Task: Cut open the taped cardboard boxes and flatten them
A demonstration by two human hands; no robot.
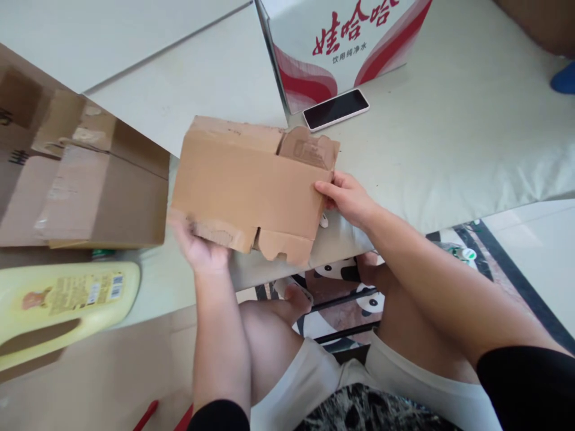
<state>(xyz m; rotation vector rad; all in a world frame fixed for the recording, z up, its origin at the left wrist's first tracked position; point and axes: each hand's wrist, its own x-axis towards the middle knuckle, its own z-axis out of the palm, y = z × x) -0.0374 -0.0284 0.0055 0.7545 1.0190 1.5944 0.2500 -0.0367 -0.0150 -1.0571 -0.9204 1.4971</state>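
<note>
A brown cardboard piece point(247, 182) with cut flaps along two edges is held up, tilted, above the pale covered surface. My left hand point(202, 245) grips its lower left edge, slightly blurred, with the fingers partly hidden behind it. At the right edge, my right hand point(345, 194) pinches the cardboard, thumb on the near face and the other fingers behind. Beyond the cardboard lies a phone point(336, 110) with a dark screen, beside a white and red carton point(309, 60). A small white object point(324, 221) shows just below my right hand.
Large cardboard boxes point(130, 197) stand at the left, with a yellow jug point(130, 293) in front of them. White panels point(193, 78) rise behind. A plastic bottle point(465, 254) is down at the right, beyond my right forearm. Something blue point(563, 79) shows at the far right edge.
</note>
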